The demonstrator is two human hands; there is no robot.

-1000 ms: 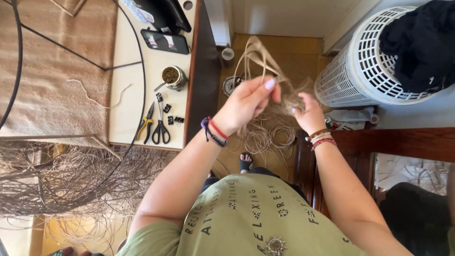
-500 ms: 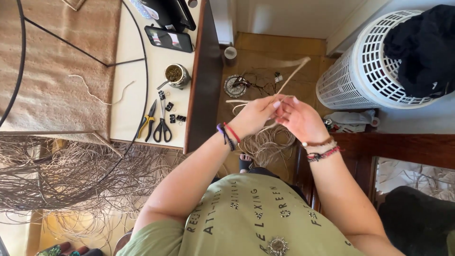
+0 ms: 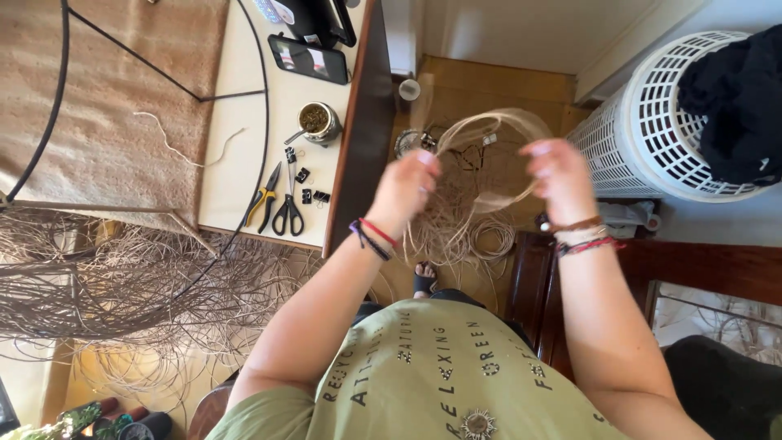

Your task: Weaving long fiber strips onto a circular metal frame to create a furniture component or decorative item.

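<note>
**Inspector:** Report the hands, please.

**Onlooker:** The left hand and the right hand are raised in front of the person, apart from each other. Between them runs a loop of pale reed strands, blurred, arcing up and over from one hand to the other. Each grip is closed on the strands, fingers curled round them. More of the same fibre hangs below and lies coiled on the floor.

**Inspector:** Surroundings?

**Onlooker:** To the person's left, a desk carrying scissors, yellow-handled pliers, some black binder clips, a small metal cup and a dark phone. A white slatted basket stands to the right.

**Inspector:** Your assessment of the handling?

**Onlooker:** In my judgement the loop wants even tension from both sides. Pinch firmly but not so hard as to kink the fibre. Keep the arc round and the strands together, or one may spring free. The trailing lengths below could snag the floor coils; lifting them clear would help.
</note>
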